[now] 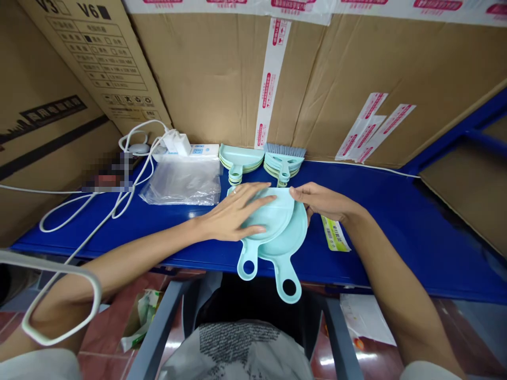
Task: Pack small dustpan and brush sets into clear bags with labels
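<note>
Two mint-green dustpans lie one over the other in front of me, handles with round holes pointing toward me. My left hand (241,214) rests on the upper dustpan (277,214), its fingers spread over the face. At the far right edge, my right hand (317,199) grips the lower dustpan (298,232), thumb on top and fingers partly hidden beneath. Part of the lower dustpan is covered by the upper one. Behind them stand a stack of dustpans (242,155) and a stack of hand brushes (284,158) with grey bristles.
Clear plastic bags (182,182) lie left on the blue table (380,227), near a white power strip (204,150) with tangled cables. A yellow-green label card (335,234) lies by my right forearm. Cardboard (222,79) walls the back; a white cable loop (95,295) hangs front left.
</note>
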Demonstrator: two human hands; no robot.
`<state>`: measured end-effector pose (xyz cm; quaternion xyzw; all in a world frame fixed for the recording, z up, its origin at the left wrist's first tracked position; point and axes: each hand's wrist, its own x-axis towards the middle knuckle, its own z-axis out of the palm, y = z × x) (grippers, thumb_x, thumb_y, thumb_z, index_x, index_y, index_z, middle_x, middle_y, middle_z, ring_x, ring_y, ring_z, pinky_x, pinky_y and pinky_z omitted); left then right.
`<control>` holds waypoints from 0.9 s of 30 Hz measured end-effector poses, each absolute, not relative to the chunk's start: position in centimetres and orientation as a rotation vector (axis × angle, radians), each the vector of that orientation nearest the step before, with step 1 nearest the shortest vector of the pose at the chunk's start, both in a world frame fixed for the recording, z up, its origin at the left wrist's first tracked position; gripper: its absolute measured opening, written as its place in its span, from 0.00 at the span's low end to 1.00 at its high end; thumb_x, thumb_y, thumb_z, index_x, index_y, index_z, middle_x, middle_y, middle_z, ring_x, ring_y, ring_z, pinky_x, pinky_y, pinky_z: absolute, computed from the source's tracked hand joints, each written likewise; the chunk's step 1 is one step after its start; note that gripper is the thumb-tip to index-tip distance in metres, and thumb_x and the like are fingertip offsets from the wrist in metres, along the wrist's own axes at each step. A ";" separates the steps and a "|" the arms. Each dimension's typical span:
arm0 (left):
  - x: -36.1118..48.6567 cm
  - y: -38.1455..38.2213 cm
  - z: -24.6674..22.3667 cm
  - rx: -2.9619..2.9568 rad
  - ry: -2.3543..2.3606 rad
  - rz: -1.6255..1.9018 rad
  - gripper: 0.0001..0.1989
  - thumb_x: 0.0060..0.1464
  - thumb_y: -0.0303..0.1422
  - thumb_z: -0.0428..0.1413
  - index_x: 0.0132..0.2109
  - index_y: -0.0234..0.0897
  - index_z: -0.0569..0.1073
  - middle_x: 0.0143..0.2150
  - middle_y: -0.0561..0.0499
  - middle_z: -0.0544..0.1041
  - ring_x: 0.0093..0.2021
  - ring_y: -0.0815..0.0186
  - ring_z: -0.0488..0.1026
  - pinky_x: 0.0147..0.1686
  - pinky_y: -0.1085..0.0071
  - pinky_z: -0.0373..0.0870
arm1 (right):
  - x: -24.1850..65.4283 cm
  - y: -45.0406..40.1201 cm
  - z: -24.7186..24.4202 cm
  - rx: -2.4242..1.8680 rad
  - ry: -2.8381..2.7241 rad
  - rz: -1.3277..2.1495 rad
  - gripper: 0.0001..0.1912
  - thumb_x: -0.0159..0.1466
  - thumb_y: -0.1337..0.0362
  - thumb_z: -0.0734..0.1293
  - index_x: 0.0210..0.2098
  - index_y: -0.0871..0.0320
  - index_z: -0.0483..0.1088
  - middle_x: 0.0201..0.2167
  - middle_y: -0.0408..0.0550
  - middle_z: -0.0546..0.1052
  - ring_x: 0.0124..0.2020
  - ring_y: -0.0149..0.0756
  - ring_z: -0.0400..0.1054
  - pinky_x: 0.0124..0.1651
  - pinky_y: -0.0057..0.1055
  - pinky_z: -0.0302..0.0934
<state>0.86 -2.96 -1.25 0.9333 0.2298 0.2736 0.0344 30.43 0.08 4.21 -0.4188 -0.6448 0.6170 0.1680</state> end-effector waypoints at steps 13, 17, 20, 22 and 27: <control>-0.6 -1.7 -1.6 2.883 0.748 0.364 0.40 0.65 0.52 0.64 0.77 0.44 0.65 0.76 0.33 0.66 0.73 0.39 0.66 0.69 0.39 0.65 | 37.4 2.0 6.4 -1.472 -2.212 1.252 0.20 0.54 0.45 0.81 0.39 0.50 0.86 0.32 0.45 0.82 0.29 0.37 0.73 0.28 0.31 0.67; -1.9 -0.5 -1.2 2.904 0.742 0.362 0.39 0.63 0.53 0.66 0.74 0.41 0.71 0.74 0.33 0.69 0.73 0.41 0.68 0.71 0.42 0.64 | 36.5 1.4 6.9 -1.416 -2.393 1.162 0.23 0.54 0.45 0.80 0.45 0.48 0.86 0.44 0.46 0.83 0.37 0.40 0.76 0.31 0.30 0.67; -2.7 0.1 -1.0 2.912 0.755 0.341 0.39 0.60 0.51 0.68 0.72 0.39 0.73 0.73 0.33 0.71 0.72 0.42 0.69 0.72 0.44 0.64 | 35.4 1.0 6.9 -1.403 -2.483 1.041 0.24 0.56 0.45 0.79 0.49 0.47 0.85 0.51 0.48 0.83 0.43 0.44 0.77 0.39 0.33 0.70; -3.0 0.3 -0.9 2.926 0.771 0.309 0.38 0.59 0.51 0.69 0.70 0.37 0.75 0.73 0.33 0.71 0.72 0.42 0.70 0.72 0.45 0.65 | 34.8 1.0 6.3 -1.434 -2.547 0.886 0.28 0.56 0.47 0.79 0.53 0.49 0.83 0.51 0.50 0.83 0.48 0.48 0.77 0.47 0.37 0.70; -3.3 0.4 -0.5 2.944 0.743 0.275 0.33 0.58 0.52 0.69 0.63 0.36 0.81 0.71 0.33 0.73 0.70 0.41 0.72 0.70 0.46 0.69 | 34.0 2.0 4.0 -1.519 -2.714 0.684 0.37 0.53 0.46 0.81 0.59 0.53 0.80 0.47 0.54 0.82 0.51 0.54 0.75 0.53 0.42 0.66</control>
